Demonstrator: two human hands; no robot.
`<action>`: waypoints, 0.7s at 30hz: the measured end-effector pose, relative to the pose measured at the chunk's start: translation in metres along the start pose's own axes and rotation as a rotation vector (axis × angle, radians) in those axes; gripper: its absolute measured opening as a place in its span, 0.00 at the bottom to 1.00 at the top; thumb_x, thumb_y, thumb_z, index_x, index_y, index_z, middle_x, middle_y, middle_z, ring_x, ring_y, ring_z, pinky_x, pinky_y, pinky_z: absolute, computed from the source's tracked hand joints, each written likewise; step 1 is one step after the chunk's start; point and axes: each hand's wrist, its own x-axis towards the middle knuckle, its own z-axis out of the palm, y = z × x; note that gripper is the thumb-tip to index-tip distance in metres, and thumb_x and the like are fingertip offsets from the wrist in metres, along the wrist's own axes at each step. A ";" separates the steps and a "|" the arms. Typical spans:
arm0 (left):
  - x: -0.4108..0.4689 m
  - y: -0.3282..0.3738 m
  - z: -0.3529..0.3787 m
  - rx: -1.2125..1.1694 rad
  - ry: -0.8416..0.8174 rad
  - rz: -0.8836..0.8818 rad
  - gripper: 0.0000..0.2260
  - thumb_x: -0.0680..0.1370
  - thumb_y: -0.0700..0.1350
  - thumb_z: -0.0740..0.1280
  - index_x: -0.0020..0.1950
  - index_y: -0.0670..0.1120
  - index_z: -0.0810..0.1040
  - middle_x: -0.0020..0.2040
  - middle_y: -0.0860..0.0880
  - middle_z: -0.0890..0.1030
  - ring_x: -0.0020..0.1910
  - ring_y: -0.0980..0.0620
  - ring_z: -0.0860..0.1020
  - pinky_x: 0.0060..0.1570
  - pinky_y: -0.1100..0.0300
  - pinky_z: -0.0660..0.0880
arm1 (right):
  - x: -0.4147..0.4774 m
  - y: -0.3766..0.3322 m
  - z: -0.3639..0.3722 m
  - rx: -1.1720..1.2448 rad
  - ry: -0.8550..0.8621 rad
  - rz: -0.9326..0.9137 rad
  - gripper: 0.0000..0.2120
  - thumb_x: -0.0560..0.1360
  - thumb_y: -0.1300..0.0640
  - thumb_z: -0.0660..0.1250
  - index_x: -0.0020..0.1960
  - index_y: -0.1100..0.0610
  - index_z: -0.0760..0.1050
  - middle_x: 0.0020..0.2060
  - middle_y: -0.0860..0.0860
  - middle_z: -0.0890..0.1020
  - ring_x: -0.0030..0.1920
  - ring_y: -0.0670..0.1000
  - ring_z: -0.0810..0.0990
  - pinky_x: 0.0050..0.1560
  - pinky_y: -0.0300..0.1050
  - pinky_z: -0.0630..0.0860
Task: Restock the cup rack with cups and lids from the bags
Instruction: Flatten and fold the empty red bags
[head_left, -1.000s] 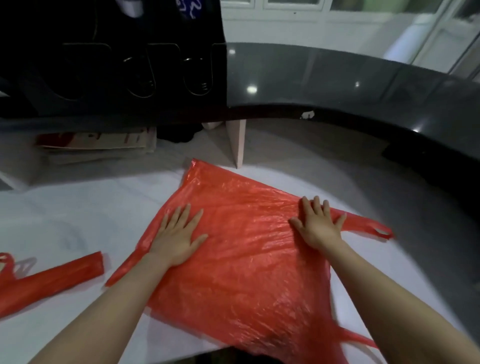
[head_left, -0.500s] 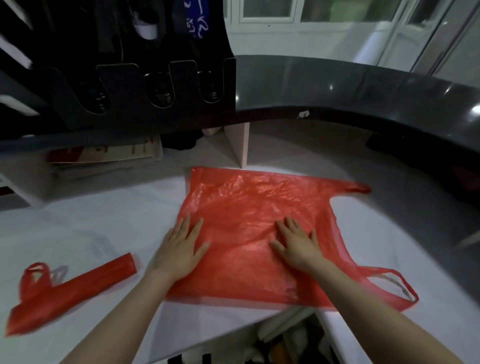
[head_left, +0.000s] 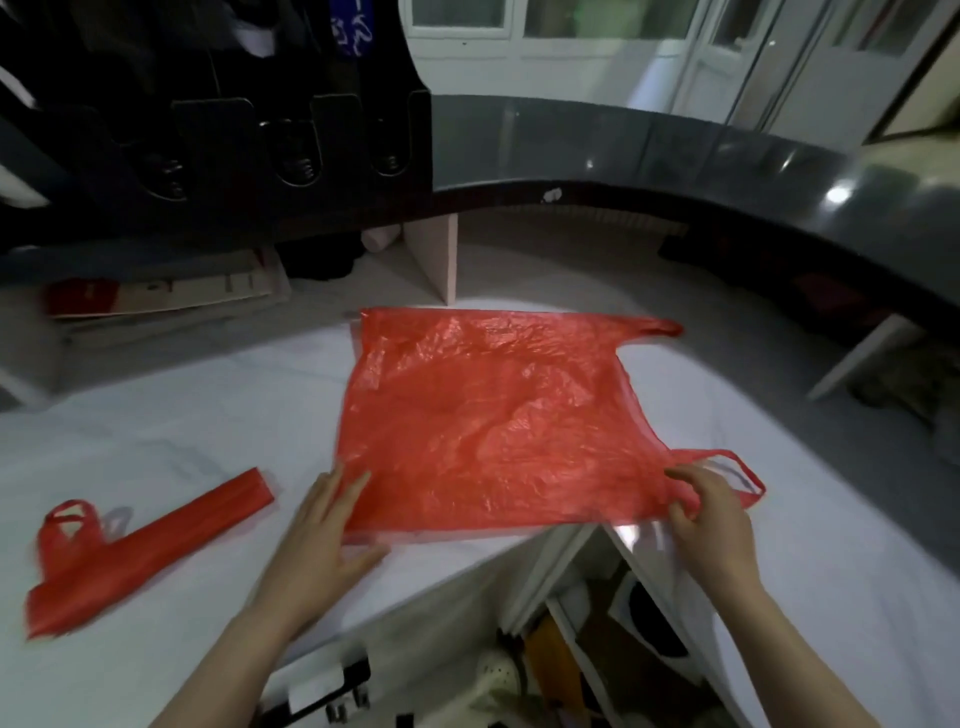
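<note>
A red plastic bag (head_left: 488, 421) lies spread flat and empty on the white counter (head_left: 182, 426), its handles pointing right. My left hand (head_left: 322, 535) is at the bag's near-left corner, fingers apart, thumb under the edge. At the near-right corner, beside the lower handle, my right hand (head_left: 711, 514) has its fingers curled at the bag's edge. A second red bag (head_left: 140, 545), folded into a long strip, lies on the counter at the left. The black cup rack (head_left: 291, 150) stands at the back left; its slots look dark and no cups or lids show.
A curved dark counter (head_left: 675, 156) rises behind and to the right. Flat cardboard (head_left: 166, 291) lies under it at the left, and a pale upright panel (head_left: 439, 260) stands behind the bag. Below the white counter's near edge are open shelves (head_left: 571, 649) with clutter.
Both hands have slid from the middle of the bag back to its near corners. The bag now lies flatter and squarer, handles spread to the right. My view has tilted down.
</note>
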 end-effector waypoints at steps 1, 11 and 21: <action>-0.002 -0.001 0.002 -0.008 0.002 -0.007 0.37 0.74 0.59 0.68 0.75 0.64 0.49 0.78 0.57 0.45 0.76 0.55 0.49 0.72 0.53 0.57 | -0.005 0.010 -0.003 -0.037 0.004 0.047 0.18 0.70 0.68 0.68 0.59 0.60 0.78 0.56 0.57 0.80 0.58 0.58 0.77 0.59 0.53 0.72; 0.017 0.008 -0.007 -0.255 0.297 -0.169 0.18 0.72 0.31 0.66 0.58 0.47 0.79 0.59 0.46 0.79 0.55 0.50 0.76 0.56 0.57 0.70 | 0.016 0.020 -0.001 -0.372 -0.113 0.213 0.16 0.76 0.53 0.65 0.63 0.46 0.75 0.74 0.53 0.61 0.75 0.57 0.50 0.71 0.62 0.52; 0.042 0.016 -0.028 -0.073 0.505 -0.335 0.07 0.76 0.38 0.66 0.51 0.38 0.81 0.48 0.38 0.82 0.46 0.37 0.79 0.42 0.53 0.69 | 0.065 0.008 -0.030 0.081 0.049 0.072 0.04 0.76 0.59 0.66 0.50 0.52 0.76 0.38 0.47 0.83 0.44 0.53 0.81 0.62 0.63 0.69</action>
